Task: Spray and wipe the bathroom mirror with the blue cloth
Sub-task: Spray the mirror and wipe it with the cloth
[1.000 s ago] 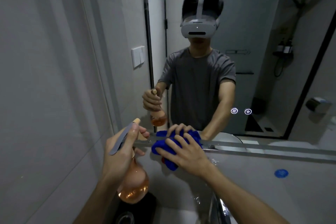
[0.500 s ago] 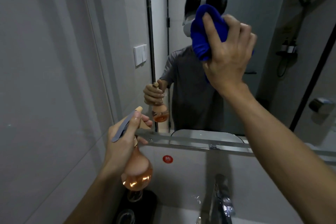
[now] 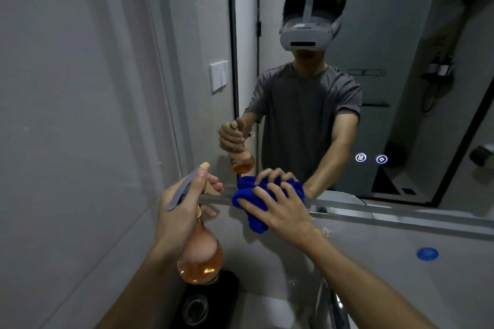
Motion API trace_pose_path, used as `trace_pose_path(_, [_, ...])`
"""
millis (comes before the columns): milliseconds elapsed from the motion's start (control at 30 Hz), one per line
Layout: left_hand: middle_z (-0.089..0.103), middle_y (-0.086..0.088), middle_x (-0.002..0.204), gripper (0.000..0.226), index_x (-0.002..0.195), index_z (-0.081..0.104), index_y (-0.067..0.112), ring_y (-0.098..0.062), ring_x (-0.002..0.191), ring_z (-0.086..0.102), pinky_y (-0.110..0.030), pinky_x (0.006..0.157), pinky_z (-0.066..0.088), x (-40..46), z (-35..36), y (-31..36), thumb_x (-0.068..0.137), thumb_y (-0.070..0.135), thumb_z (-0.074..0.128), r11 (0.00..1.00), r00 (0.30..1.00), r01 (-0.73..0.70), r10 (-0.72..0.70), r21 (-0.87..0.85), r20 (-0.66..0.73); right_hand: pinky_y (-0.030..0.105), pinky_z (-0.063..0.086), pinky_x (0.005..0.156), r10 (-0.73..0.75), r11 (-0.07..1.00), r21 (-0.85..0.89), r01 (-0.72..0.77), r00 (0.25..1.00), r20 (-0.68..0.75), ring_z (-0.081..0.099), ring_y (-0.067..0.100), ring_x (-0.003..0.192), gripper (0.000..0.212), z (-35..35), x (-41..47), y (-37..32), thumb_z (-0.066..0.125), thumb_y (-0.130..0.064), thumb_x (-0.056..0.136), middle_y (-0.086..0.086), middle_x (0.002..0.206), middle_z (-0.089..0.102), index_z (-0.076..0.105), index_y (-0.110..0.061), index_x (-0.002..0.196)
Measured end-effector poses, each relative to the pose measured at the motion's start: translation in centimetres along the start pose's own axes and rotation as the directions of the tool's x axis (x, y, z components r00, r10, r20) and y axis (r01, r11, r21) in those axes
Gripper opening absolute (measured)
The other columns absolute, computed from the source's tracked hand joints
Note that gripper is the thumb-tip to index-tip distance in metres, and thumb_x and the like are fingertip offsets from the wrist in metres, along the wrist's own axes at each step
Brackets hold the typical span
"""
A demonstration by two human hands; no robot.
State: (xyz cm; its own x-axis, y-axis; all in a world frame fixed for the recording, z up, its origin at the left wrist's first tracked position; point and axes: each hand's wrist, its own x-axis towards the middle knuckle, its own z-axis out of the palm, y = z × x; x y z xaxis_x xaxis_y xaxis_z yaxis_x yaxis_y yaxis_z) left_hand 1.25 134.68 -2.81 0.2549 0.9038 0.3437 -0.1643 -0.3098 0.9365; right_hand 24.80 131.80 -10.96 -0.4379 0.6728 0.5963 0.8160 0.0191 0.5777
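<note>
The bathroom mirror [image 3: 401, 35] fills the wall ahead and shows a person's reflection. My right hand [image 3: 278, 208] presses the bunched blue cloth [image 3: 254, 211] against the mirror's bottom edge, left of centre, fingers spread over it. My left hand [image 3: 181, 211] grips the neck of a round spray bottle [image 3: 200, 259] of orange liquid, held upright just left of the cloth with its nozzle toward the glass. A finger rests on the grey trigger.
A grey tiled wall [image 3: 80, 115] stands close on the left with a white switch [image 3: 218, 76]. Below are a chrome tap [image 3: 331, 302], a black holder [image 3: 208, 299] and a blue sticker [image 3: 427, 253]. Two lit touch icons [image 3: 371, 158] glow on the mirror.
My right hand swept the cloth from the mirror's bottom edge up to head height, then came back down to the bottom edge. The left hand and bottle barely moved.
</note>
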Motion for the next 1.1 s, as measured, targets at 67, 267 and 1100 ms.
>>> trace_pose_path(67, [0.075, -0.009, 0.088, 0.034, 0.096, 0.073, 0.016, -0.021, 0.085, 0.073, -0.034, 0.061, 0.057, -0.1, -0.4, 0.0, 0.089, 0.045, 0.056, 1.000, 1.000, 0.010, -0.010, -0.002, -0.024, 0.049, 0.046, 0.084, -0.020, 1.000, 0.013, 0.020, 1.000, -0.013, 0.058, 0.033, 0.102, 0.057, -0.4, 0.4, 0.4, 0.058, -0.025, 0.089, 0.009, 0.127, 0.054, 0.042, -0.030, 0.143])
trace_pose_path(267, [0.076, -0.010, 0.085, 0.035, 0.086, 0.075, 0.014, -0.034, 0.081, 0.072, -0.045, 0.066, 0.058, 0.8, -2.2, 0.2, 0.091, 0.045, 0.061, 0.998, 0.991, 0.044, -0.039, 0.036, -0.124, 0.048, 0.038, 0.083, 0.121, 0.989, -0.052, -0.138, 0.959, -0.258, 0.050, 0.036, 0.101, 0.045, -4.2, 6.3, 4.8, 0.052, -0.021, 0.097, 0.014, 0.124, 0.060, 0.051, -0.033, 0.140])
trace_pose_path(1100, [0.074, -0.006, 0.075, 0.035, 0.090, 0.077, 0.011, -0.025, 0.073, 0.069, -0.038, 0.053, 0.056, 1.7, -5.9, -1.3, 0.084, 0.042, 0.061, 1.000, 0.969, 0.007, -0.010, -0.015, -0.246, 0.051, 0.039, 0.088, 0.453, 0.864, -0.008, -0.503, 0.784, -0.425, 0.051, 0.041, 0.109, 0.062, -9.0, 22.3, 6.9, 0.057, -0.027, 0.086, 0.017, 0.132, 0.055, 0.042, -0.027, 0.147])
